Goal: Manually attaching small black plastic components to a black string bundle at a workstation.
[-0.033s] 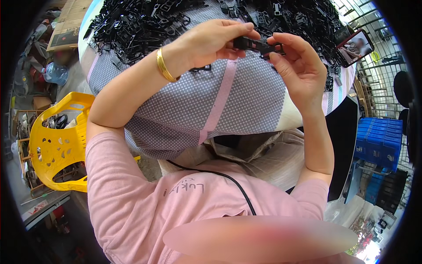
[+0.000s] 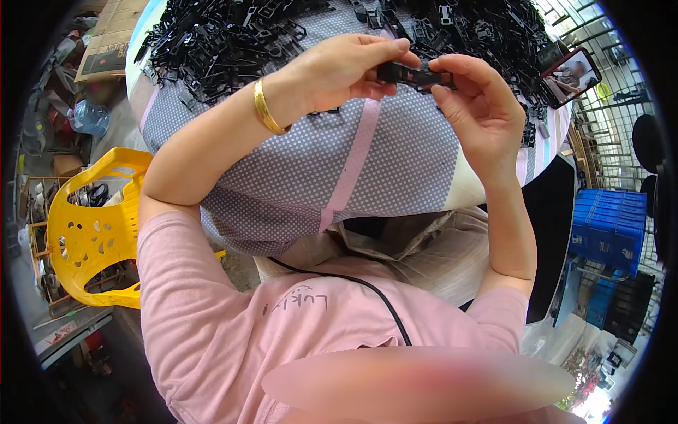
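Above the near part of the cloth-covered table, both hands hold a small, long black plastic part (image 2: 414,78) level between them. My left hand (image 2: 339,67), with a gold bangle on its wrist, pinches the part's left end between thumb and fingers. At the right end, the thumb and index finger of my right hand (image 2: 484,102) close on it, the other fingers curled. Fine details of the part are too small to make out. Behind my hands lies a large heap of similar black plastic parts (image 2: 219,46), some with slotted frames. One loose piece lies below my left wrist.
A grey dotted cloth (image 2: 402,155) with a pink stripe covers the table. A phone (image 2: 571,78) stands at its right edge. To the left are a yellow plastic chair (image 2: 95,233) and a cardboard box (image 2: 106,46); blue crates (image 2: 609,226) stand at right.
My left hand has shifted very slightly down and right, and the black plastic part looks a little more level. My right hand has barely moved.
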The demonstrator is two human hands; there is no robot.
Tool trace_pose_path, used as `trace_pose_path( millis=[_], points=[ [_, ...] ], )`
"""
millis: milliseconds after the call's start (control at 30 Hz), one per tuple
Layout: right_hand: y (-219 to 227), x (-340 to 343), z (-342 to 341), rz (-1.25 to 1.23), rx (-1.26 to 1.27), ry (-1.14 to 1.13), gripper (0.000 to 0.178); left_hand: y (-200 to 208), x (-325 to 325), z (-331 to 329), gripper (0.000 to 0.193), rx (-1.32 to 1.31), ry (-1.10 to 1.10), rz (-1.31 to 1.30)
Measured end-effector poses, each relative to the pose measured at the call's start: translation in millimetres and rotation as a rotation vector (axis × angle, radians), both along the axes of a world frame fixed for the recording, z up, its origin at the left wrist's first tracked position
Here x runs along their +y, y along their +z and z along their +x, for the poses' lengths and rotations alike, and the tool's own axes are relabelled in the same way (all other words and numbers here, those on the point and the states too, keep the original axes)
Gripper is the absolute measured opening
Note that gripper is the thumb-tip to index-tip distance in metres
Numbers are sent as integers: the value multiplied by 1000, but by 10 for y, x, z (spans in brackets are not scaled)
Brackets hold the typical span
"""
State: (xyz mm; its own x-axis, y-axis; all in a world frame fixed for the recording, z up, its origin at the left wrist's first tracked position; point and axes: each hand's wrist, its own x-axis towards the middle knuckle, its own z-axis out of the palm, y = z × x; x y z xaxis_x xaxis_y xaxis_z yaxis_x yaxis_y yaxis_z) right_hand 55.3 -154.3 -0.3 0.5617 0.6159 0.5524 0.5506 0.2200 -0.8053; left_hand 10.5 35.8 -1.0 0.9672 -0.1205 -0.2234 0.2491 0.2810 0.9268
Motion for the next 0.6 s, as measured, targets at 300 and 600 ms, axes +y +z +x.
trace_pose_path(
  millis=[300, 600],
  points=[
    [-88, 57, -4, -71, -156, -216, 26, 19, -12, -69, 35, -61, -19, -139],
    [2, 55, 59, -120, -645, -360, 17, 7, -23, -99, 39, -174, -117, -220]
  ],
)
